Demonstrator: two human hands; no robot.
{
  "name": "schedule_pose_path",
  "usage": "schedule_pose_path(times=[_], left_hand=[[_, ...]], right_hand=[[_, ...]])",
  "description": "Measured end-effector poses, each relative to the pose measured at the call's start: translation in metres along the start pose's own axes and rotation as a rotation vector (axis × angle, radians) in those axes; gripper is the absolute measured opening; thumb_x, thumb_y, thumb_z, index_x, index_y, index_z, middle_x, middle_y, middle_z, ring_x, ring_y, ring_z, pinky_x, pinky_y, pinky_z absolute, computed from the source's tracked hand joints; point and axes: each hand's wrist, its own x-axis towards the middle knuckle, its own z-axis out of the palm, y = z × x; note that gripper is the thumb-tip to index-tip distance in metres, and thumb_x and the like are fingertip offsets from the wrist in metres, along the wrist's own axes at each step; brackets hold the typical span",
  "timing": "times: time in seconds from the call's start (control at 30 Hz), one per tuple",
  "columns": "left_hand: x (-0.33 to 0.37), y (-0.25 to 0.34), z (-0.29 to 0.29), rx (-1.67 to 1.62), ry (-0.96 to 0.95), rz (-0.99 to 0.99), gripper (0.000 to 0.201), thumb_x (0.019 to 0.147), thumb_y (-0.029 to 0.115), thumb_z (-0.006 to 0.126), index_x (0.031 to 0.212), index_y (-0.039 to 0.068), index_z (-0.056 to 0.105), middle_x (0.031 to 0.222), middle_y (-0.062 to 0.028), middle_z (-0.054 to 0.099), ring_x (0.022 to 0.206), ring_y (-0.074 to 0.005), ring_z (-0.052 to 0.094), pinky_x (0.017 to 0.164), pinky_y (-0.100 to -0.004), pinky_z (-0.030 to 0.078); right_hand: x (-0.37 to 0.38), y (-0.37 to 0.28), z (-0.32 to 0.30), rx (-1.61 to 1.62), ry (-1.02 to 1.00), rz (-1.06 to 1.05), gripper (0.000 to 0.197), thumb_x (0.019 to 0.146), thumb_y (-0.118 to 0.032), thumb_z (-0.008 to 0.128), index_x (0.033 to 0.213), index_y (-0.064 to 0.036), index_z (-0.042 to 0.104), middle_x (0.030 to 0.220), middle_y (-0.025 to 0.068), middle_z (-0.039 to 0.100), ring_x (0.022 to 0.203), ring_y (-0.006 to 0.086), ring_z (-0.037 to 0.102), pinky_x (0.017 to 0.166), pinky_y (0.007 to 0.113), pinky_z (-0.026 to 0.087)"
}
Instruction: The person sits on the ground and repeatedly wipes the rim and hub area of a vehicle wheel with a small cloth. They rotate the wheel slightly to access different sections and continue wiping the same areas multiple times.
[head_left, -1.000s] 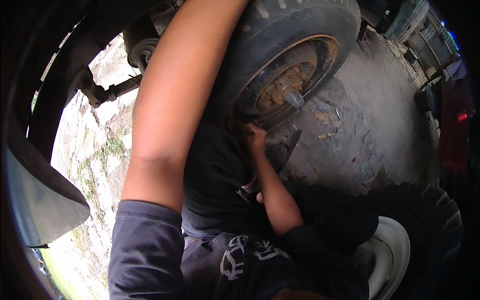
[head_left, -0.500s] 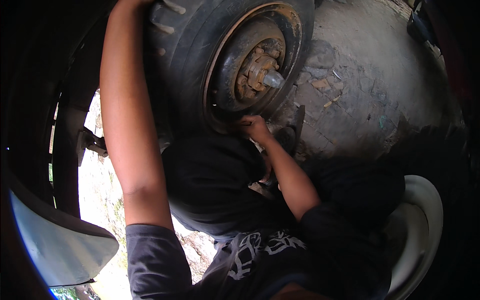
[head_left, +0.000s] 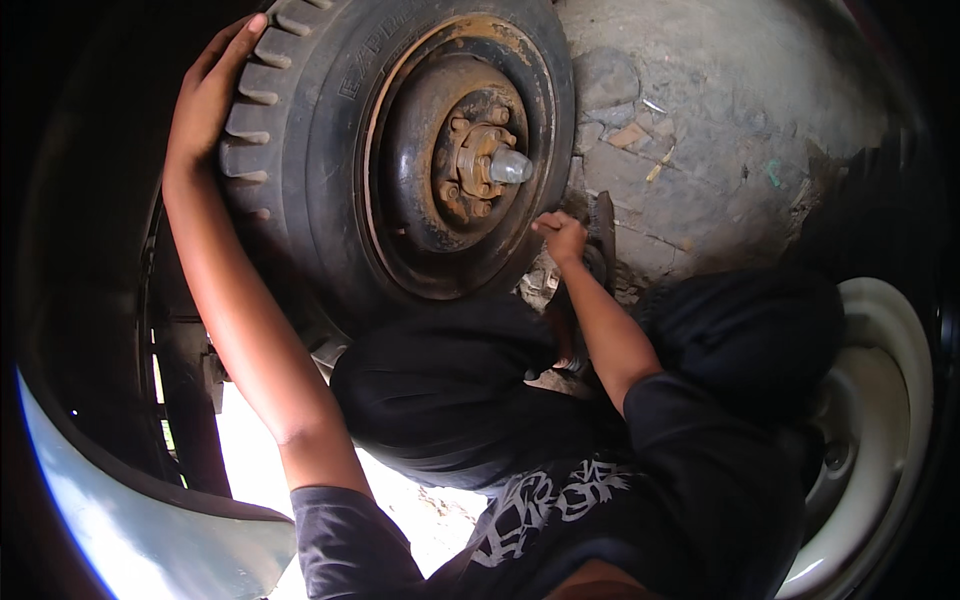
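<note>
A large black tyre [head_left: 330, 180] stands upright before me, mounted on a rusty wheel rim [head_left: 375, 215]. At its middle sits a hub [head_left: 480, 160] with several bolts and a pale metal cap [head_left: 511, 166]. My left hand [head_left: 208, 100] lies open along the tread at the upper left, fingers stretched over the lugs. My right hand [head_left: 562, 238] is by the tyre's lower right edge, fingers curled together and pointing at the sidewall. Whether it touches the rubber or holds something small, I cannot tell.
A dark upright bar [head_left: 606, 225] stands just behind my right hand. Broken stones and scraps [head_left: 628, 135] litter the concrete floor. A pale wheel [head_left: 890, 400] is at my right, and a light-coloured body panel [head_left: 170, 540] curves at lower left. My knees are close below the tyre.
The view has shifted, bringing the tread and my left hand fully into sight. My right hand has moved from the rim's lower edge rightward to the tyre's outer edge.
</note>
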Motion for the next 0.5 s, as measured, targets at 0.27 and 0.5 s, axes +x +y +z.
schedule_pose_path(times=[0.27,0.5], left_hand=[[-0.003,0.003,-0.002,0.043,0.033,0.0,0.06,0.099,0.053,0.071,0.138,0.008,0.072,0.124,-0.0082,0.075,0.113,-0.0176,0.067,0.094,-0.0316,0.052],[-0.004,0.01,0.002,0.086,0.027,-0.021,0.063,0.099,0.057,0.069,0.139,0.009,0.072,0.124,-0.0072,0.075,0.112,-0.018,0.067,0.091,-0.0323,0.053]], right_hand=[[-0.003,-0.023,0.016,0.018,-0.017,-0.084,0.029,0.086,-0.031,0.089,0.101,-0.0086,0.079,0.091,0.0154,0.078,0.088,0.0334,0.075,0.081,0.044,0.057],[-0.016,-0.016,0.039,-0.033,0.143,-0.364,0.013,0.082,-0.011,0.086,0.094,-0.0061,0.082,0.089,0.0138,0.075,0.087,0.0369,0.072,0.085,0.046,0.058]])
